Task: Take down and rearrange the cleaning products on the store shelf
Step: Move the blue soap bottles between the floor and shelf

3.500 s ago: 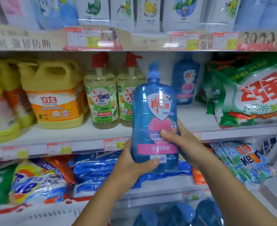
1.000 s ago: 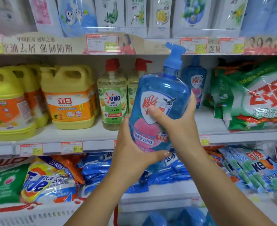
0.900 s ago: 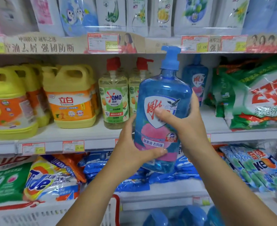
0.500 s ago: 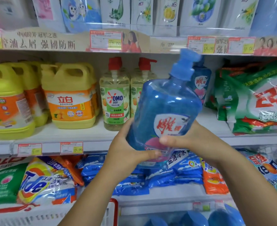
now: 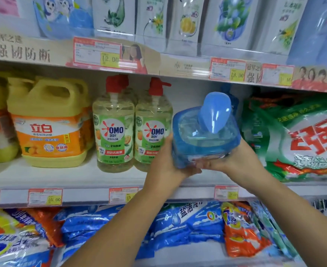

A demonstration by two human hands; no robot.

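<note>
Left hand (image 5: 163, 166) and right hand (image 5: 237, 162) grip one blue pump bottle (image 5: 203, 143) beside two OMO bottles (image 5: 113, 132) (image 5: 153, 132).

The middle shelf (image 5: 62, 176) is a white board. On it, from the left, stands a yellow jug (image 5: 49, 128) with more yellow jugs behind and beside it, then two clear bottles (image 5: 113, 132) with red pumps, touching side by side. Further right, at the back, a dark blue bottle (image 5: 234, 99) is mostly hidden. A green bag (image 5: 297, 139) slumps at the right end. Price tags (image 5: 45, 197) line the front edge. The top shelf (image 5: 178, 66) carries upright pouches (image 5: 187, 22); the bottom shelf (image 5: 207, 253) holds stacked blue bags (image 5: 105, 224) and an orange bag (image 5: 239, 234).
</note>
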